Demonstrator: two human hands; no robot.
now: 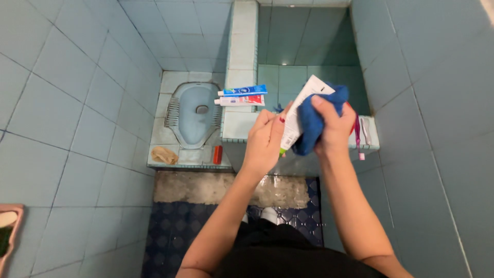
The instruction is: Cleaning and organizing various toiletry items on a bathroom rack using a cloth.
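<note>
My left hand [265,141] grips the lower end of a white squeeze tube [299,110] with a green cap at the bottom. My right hand [333,128] presses a blue cloth [315,121] against the tube's side, thumb on top of the cloth. Both hands hover over the tiled ledge [236,126] of a water basin.
Two toothpaste tubes [242,96] lie on the ledge. Razors or toothbrushes [363,131] rest at the ledge's right. A blue squat toilet [195,110] sits at left, with a tan sponge [164,155] and a red object [217,154] on its step. Tiled walls close in on both sides.
</note>
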